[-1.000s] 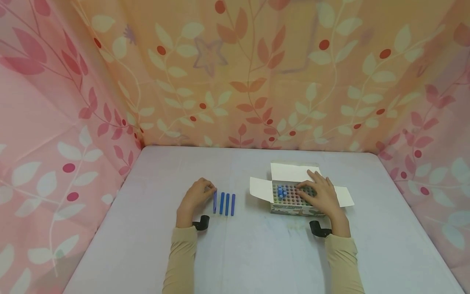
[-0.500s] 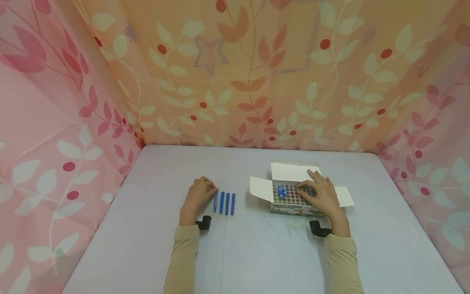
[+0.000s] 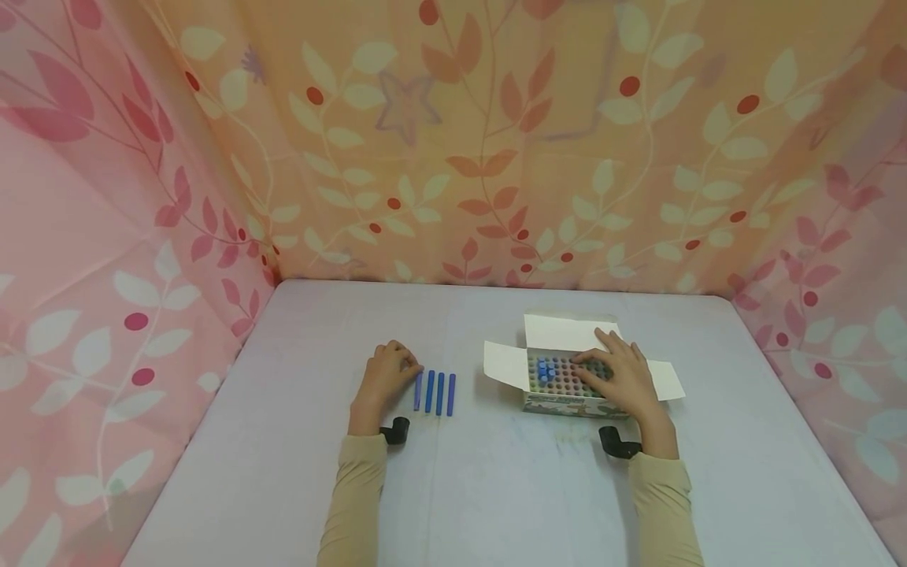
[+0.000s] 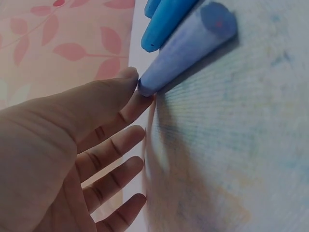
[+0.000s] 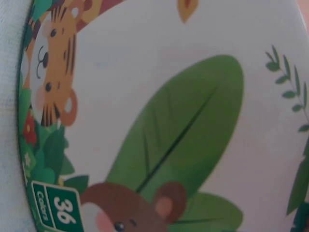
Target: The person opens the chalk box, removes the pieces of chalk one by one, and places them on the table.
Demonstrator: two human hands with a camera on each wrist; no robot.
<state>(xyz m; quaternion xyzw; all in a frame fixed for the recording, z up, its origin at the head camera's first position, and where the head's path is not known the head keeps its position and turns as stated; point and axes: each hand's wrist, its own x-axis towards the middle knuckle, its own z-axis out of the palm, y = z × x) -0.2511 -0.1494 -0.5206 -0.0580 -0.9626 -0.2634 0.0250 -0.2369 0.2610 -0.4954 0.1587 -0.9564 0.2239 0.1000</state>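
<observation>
In the head view my left hand (image 3: pixel 385 379) is at the left end of a short row of sticks on the table. Its thumb and index finger pinch the far end of a pale violet chalk stick (image 4: pixel 188 50), while the other fingers spread behind. Beside it lie several blue and violet chalk sticks (image 3: pixel 440 394), roughly parallel. My right hand (image 3: pixel 623 378) rests over the right part of an opened cardboard box (image 3: pixel 567 404), thumb and index curved above its grid of holes, the other fingers raised. A small cluster of blue sticks (image 3: pixel 545 370) pokes up from the grid.
White flaps (image 3: pixel 506 364) stand out from the box's sides and back. Only the printed box wall (image 5: pixel 111 96), with animals and "36 Colors", fills most of the right wrist view. Floral curtains (image 3: pixel 489 157) surround the white table (image 3: pixel 489 504).
My left hand has shifted slightly right, bringing the pinched chalk stick a little closer to the row. The right hand has stayed at the box.
</observation>
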